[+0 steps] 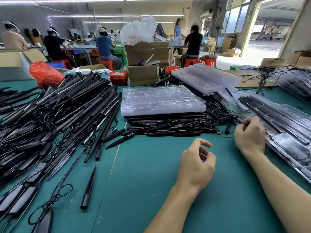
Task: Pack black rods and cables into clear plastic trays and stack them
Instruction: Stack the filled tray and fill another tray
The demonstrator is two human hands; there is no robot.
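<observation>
My left hand hovers over the green table, fingers loosely curled and holding nothing. My right hand is curled at the near edge of a clear tray packed with black rods on the right. A thin black cable runs up to its fingers, and whether they pinch it is unclear. A stack of empty clear trays lies straight ahead on a row of black spikes. A big heap of black rods and cables fills the left side.
A second stack of clear trays sits behind, tilted. A loose spike lies near left. Cardboard boxes, a red bag and a red box line the far edge. More packed trays are far right. People work at the back tables.
</observation>
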